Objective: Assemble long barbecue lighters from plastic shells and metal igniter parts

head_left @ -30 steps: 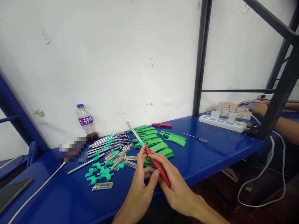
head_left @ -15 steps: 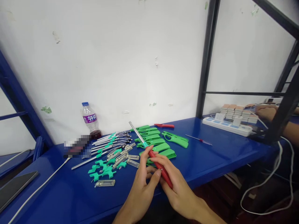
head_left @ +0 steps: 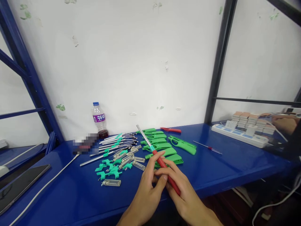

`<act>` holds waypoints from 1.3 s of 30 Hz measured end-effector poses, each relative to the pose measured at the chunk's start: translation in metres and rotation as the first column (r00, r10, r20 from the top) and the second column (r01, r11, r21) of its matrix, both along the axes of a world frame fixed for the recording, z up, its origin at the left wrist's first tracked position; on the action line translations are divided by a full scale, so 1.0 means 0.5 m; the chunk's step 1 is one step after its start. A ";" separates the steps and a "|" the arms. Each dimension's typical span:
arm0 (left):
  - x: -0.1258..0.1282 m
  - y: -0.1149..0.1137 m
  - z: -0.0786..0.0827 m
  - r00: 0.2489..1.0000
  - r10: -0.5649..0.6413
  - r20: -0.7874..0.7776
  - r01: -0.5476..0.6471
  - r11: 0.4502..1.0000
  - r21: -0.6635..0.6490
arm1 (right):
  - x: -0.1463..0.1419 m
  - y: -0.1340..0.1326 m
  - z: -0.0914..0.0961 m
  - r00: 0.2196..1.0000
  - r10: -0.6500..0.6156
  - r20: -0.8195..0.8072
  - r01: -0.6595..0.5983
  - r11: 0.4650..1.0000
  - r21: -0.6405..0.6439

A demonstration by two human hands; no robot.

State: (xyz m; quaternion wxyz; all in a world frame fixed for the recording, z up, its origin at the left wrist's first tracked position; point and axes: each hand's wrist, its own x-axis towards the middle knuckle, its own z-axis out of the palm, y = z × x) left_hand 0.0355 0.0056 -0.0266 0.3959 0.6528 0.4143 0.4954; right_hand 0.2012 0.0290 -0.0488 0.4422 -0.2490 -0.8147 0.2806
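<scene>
Grip: left hand [head_left: 150, 194] and right hand [head_left: 188, 193] both closed on a red-handled lighter [head_left: 161, 162], held at the near edge of the blue table [head_left: 223, 172]. Long axis runs obliquely: butt toward the person and to the right, metal tube [head_left: 143, 135] pointing away and leftward, its view line crossing the row of green shells [head_left: 162, 146]. Left hand sits nearer the tube; right hand wraps the butt end. Contact on the underside is hidden by fingers.

Materials, by descending size: table, glossy and flat; green shells, smooth moulded plastic, curved; metal rods [head_left: 94, 160], straight, slim, shiny; clear chambers [head_left: 111, 182], transparent, oblong; teal pieces [head_left: 114, 173], notched, irregular; the lighter's teal collar [head_left: 152, 150], a narrow band below the tube.
</scene>
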 end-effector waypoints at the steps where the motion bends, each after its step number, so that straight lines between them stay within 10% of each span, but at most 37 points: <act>1: 0.000 0.000 0.000 1.000 0.002 -0.002 -0.002 1.000 0.002 | -0.001 0.000 0.001 1.000 0.002 -0.001 -0.002 1.000 -0.003; 29: 0.004 -0.018 0.003 0.967 -0.003 -0.253 0.027 0.996 0.090 | -0.012 0.000 -0.002 0.966 0.021 -0.259 -0.039 0.997 -0.064; 39: 0.001 -0.012 -0.017 0.936 -0.051 -0.348 0.085 0.993 0.082 | -0.017 0.012 -0.010 0.948 -0.170 -0.270 0.153 0.985 -0.082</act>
